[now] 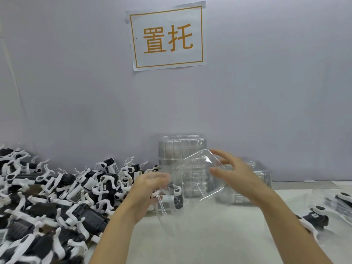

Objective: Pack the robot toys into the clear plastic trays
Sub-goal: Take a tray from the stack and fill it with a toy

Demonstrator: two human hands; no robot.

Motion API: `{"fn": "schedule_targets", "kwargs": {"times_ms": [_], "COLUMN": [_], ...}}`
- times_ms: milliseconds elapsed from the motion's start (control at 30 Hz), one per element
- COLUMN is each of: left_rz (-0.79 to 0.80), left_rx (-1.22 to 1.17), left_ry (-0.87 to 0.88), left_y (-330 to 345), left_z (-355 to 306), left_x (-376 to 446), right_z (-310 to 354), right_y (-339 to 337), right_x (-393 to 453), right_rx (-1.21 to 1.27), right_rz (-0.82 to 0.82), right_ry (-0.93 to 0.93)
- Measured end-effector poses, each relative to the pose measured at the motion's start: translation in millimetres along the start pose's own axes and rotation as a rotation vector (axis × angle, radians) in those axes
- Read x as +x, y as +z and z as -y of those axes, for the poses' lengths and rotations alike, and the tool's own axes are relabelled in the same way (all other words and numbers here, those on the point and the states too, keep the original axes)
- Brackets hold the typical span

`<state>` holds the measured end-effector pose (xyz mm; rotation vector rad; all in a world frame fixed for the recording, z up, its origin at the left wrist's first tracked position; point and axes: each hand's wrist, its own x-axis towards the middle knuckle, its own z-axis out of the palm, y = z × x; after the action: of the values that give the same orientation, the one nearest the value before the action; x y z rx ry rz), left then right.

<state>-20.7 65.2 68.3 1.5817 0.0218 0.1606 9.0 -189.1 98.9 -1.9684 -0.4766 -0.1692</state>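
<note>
We see both hands raised over the middle of the tabletop (219, 244) with one clear plastic tray (192, 180) between them, tilted and lifted off the surface. The left hand (150, 185) grips the tray's left edge, fingers curled round the rim. The right hand (234, 170) sits at the tray's upper right corner with fingers spread and relaxed; we cannot tell whether they touch the plastic or hover just beside it. Through the tray we make out a black-and-white robot toy (175, 199), but whether it sits in the tray or lies behind it on the tabletop we cannot tell. A big heap of robot toys (57, 202), black bodies with white limbs, covers the left side of the tabletop up to the back edge. A stack of clear trays (182, 147) stands upright at the back edge, centre, near the wall, and a second lower stack (255, 174) lies just right of it, behind the right hand. Near the right edge we see a packed toy in clear plastic (316, 216), blurred. On the wall hangs a white paper sign (165, 37) with orange characters in an orange frame.
</note>
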Motion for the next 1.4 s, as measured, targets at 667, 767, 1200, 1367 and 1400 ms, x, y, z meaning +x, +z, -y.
{"fn": "schedule_targets", "kwargs": {"times_ms": [667, 767, 1200, 1367, 1400], "left_rz": [-0.203, -0.237, -0.358, -0.435, -0.428], "left_rx": [0.998, 0.992, 0.396, -0.02, 0.026], "left_ry": [0.199, 0.208, 0.403, 0.322, 0.299], "left_y": [-1.1, -3.1, 11.5, 9.2, 8.4], "left_z": [88.2, 87.9, 38.8, 7.3, 3.1], "left_x": [24.0, 20.4, 16.7, 13.9, 13.5], "right_z": [-6.1, -9.8, -15.7, -7.2, -3.4], "right_y": [30.4, 36.8, 37.5, 46.4, 48.7], "right_x": [-5.3, -5.5, 0.2, 3.2, 2.0], "right_rx": [-0.743, -0.824, -0.685, -0.299, -0.266], "right_rz": [0.509, 0.589, 0.393, -0.006, -0.028], "right_ry": [0.285, 0.311, 0.209, -0.097, -0.176]}}
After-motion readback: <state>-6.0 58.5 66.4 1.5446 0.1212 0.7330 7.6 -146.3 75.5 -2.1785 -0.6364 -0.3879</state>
